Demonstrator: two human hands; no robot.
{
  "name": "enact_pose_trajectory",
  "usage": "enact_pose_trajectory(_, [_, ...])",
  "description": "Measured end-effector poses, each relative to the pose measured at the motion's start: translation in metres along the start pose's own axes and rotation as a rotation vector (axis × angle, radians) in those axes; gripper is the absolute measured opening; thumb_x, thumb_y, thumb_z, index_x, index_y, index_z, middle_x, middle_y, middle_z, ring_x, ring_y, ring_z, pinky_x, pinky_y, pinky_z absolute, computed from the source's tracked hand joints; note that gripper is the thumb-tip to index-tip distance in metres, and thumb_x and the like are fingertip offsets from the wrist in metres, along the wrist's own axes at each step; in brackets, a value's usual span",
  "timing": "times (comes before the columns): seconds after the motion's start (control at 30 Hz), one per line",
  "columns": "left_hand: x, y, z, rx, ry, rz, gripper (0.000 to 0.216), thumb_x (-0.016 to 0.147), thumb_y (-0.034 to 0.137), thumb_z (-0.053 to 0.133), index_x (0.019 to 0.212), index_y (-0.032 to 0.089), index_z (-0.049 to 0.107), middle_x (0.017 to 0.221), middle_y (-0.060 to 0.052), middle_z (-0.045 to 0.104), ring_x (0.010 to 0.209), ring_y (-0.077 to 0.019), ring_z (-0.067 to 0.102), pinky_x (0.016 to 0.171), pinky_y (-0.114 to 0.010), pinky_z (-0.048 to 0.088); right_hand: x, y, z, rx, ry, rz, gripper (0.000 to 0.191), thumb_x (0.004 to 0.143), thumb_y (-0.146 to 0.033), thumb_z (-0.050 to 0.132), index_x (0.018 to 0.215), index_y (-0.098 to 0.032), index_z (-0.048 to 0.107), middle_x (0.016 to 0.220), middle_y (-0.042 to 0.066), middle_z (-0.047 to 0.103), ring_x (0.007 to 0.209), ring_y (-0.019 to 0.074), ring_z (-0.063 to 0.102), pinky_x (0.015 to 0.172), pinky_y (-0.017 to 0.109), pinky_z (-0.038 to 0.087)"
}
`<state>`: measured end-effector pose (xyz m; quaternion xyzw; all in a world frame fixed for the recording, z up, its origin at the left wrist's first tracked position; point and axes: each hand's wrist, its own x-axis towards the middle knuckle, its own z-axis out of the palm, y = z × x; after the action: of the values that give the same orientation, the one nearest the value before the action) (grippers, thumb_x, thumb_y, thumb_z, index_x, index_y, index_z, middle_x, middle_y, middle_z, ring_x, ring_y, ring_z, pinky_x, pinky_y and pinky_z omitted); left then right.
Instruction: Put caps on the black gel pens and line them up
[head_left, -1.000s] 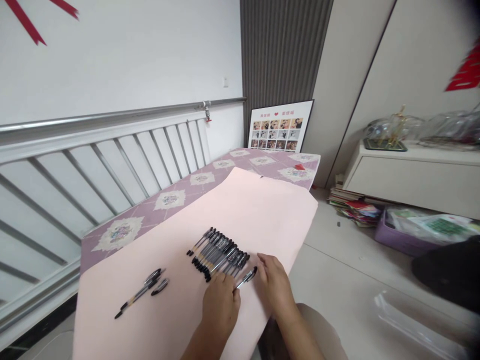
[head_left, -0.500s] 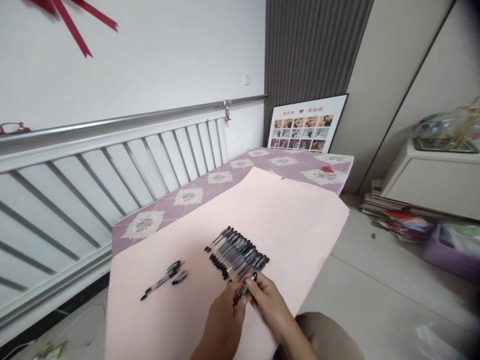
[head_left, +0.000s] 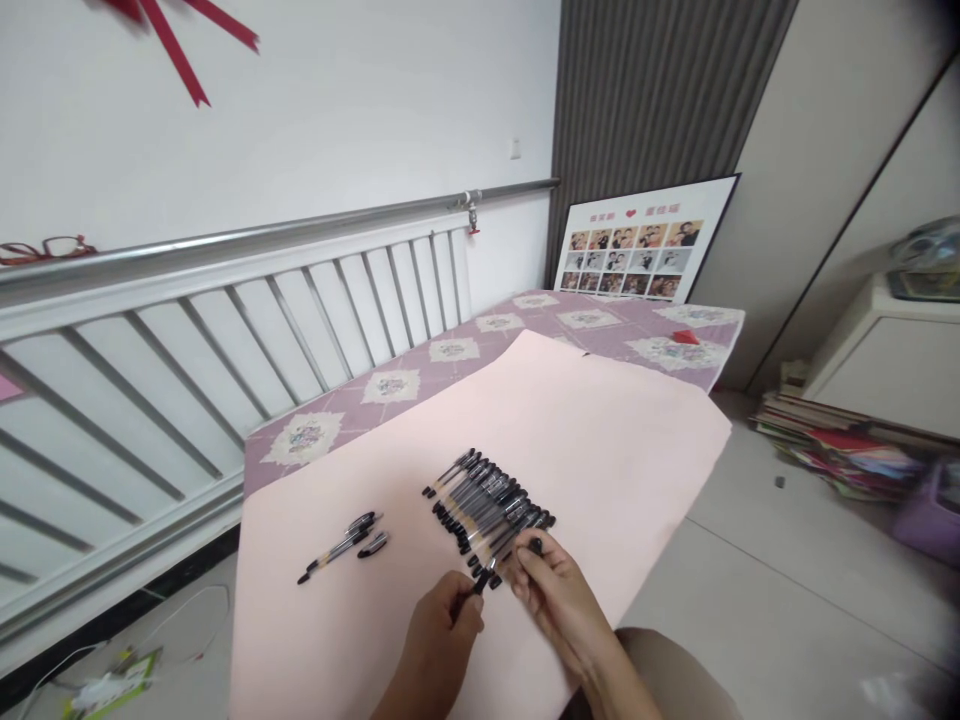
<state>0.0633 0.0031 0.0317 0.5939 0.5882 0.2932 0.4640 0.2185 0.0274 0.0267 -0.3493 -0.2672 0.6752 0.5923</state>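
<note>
A row of black-capped gel pens [head_left: 487, 500] lies side by side on the pink sheet [head_left: 600, 420]. At the near end of that row, my left hand [head_left: 444, 625] is closed around a dark pen [head_left: 480, 584], whose pale tip points up and away; most of its barrel is hidden in the fingers. Just to the right, my right hand [head_left: 559, 600] pinches a black pen cap [head_left: 535, 546], mostly covered by thumb and fingers. The two hands are slightly apart. Further left lie a pen [head_left: 334, 553] and a loose cap [head_left: 373, 545].
The pink sheet covers a table with a purple floral cloth [head_left: 390, 385]. Along its left side runs a white radiator [head_left: 300, 320]. A photo board [head_left: 637, 245] leans behind, and a red folded paper [head_left: 685, 337] lies at the far corner. Books [head_left: 832, 450] are stacked on the floor at right.
My hands, together on one pen before, have drawn apart, the right holding the cap away from the pen. The whole view has shifted, so the table appears further right.
</note>
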Motion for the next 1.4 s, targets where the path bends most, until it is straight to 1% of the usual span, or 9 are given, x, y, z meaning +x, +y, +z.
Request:
enact_pose_trajectory(0.1, [0.0, 0.0, -0.001, 0.075, 0.018, 0.023, 0.011, 0.079, 0.024, 0.042, 0.07, 0.019, 0.047, 0.056, 0.006, 0.043, 0.053, -0.009, 0.039, 0.05, -0.019, 0.03, 0.0, 0.007, 0.004, -0.181, -0.01, -0.007, 0.025, 0.068, -0.039, 0.069, 0.072, -0.019, 0.054, 0.047, -0.01, 0.04, 0.038, 0.0033, 0.028, 0.04, 0.018, 0.026])
enact_pose_trajectory(0.23, [-0.002, -0.001, -0.002, 0.24, 0.054, 0.079, 0.01, 0.08, 0.022, 0.042, 0.071, 0.02, 0.047, 0.059, 0.006, 0.047, 0.057, -0.0097, 0.043, 0.053, -0.02, 0.03, 0.0, 0.011, 0.008, -0.427, 0.004, -0.002, 0.03, 0.068, -0.045, 0.065, 0.063, -0.019, 0.051, 0.045, -0.01, 0.038, 0.036, 0.004, 0.027, 0.038, 0.019, 0.019])
enact_pose_trajectory(0.37, [-0.003, 0.002, -0.006, 0.37, 0.075, 0.111, 0.012, 0.081, 0.021, 0.041, 0.074, 0.02, 0.051, 0.066, 0.004, 0.053, 0.062, -0.0111, 0.047, 0.057, -0.02, 0.032, 0.0, 0.011, 0.009, -0.521, 0.001, 0.014, 0.031, 0.07, -0.046, 0.062, 0.06, -0.019, 0.048, 0.043, -0.01, 0.034, 0.038, 0.0047, 0.024, 0.039, 0.02, 0.015])
enact_pose_trajectory(0.47, [-0.004, 0.005, -0.009, 0.36, 0.022, 0.1, 0.016, 0.083, 0.022, 0.038, 0.074, 0.02, 0.052, 0.064, 0.004, 0.055, 0.06, -0.011, 0.049, 0.055, -0.02, 0.031, 0.0, 0.01, 0.007, -0.509, -0.041, 0.045, 0.028, 0.069, -0.044, 0.063, 0.063, -0.02, 0.051, 0.045, -0.01, 0.033, 0.039, 0.0049, 0.022, 0.039, 0.02, 0.015])
enact_pose_trajectory(0.67, [-0.005, 0.003, -0.014, 0.328, 0.002, 0.079, 0.017, 0.084, 0.022, 0.038, 0.076, 0.02, 0.053, 0.065, 0.004, 0.057, 0.061, -0.011, 0.05, 0.055, -0.019, 0.032, 0.001, 0.009, 0.006, -0.507, -0.057, 0.088, 0.026, 0.071, -0.042, 0.06, 0.086, -0.021, 0.058, 0.054, -0.008, 0.041, 0.041, 0.005, 0.024, 0.038, 0.019, 0.017])
enact_pose_trajectory(0.87, [-0.004, 0.0, -0.019, 0.442, 0.04, 0.084, 0.015, 0.082, 0.023, 0.042, 0.076, 0.021, 0.056, 0.072, 0.002, 0.059, 0.067, -0.0127, 0.051, 0.059, -0.021, 0.033, 0.004, 0.008, 0.01, -0.772, -0.065, -0.06, 0.029, 0.071, -0.043, 0.058, 0.056, -0.02, 0.051, 0.055, -0.004, 0.047, 0.055, 0.0118, 0.042, 0.052, 0.022, 0.034])
enact_pose_trajectory(1.07, [-0.005, -0.002, -0.028, 0.468, 0.051, 0.065, 0.017, 0.082, 0.024, 0.042, 0.077, 0.021, 0.058, 0.075, 0.001, 0.06, 0.071, -0.0139, 0.053, 0.062, -0.022, 0.035, 0.007, 0.011, 0.013, -0.792, -0.152, -0.082, 0.016, 0.071, -0.037, 0.058, 0.073, -0.021, 0.059, 0.068, -0.001, 0.056, 0.069, 0.0167, 0.05, 0.066, 0.025, 0.04])
enact_pose_trajectory(1.23, [-0.005, -0.005, -0.033, 0.476, 0.043, 0.062, 0.017, 0.081, 0.024, 0.043, 0.081, 0.021, 0.06, 0.081, -0.001, 0.062, 0.075, -0.0151, 0.054, 0.068, -0.023, 0.038, 0.01, 0.02, 0.016, -0.87, -0.135, -0.09, 0.029, 0.072, -0.044, 0.055, 0.055, -0.021, 0.049, 0.054, -0.003, 0.046, 0.057, 0.0144, 0.042, 0.056, 0.024, 0.036])
enact_pose_trajectory(1.4, [-0.005, -0.009, -0.042, 0.472, 0.015, 0.06, 0.019, 0.081, 0.023, 0.043, 0.082, 0.022, 0.061, 0.083, -0.001, 0.063, 0.078, -0.0157, 0.055, 0.07, -0.023, 0.039, 0.009, 0.02, 0.023, -0.881, -0.193, -0.068, 0.019, 0.07, -0.04, 0.058, 0.062, -0.022, 0.057, 0.06, -0.002, 0.051, 0.062, 0.0156, 0.046, 0.059, 0.024, 0.038])
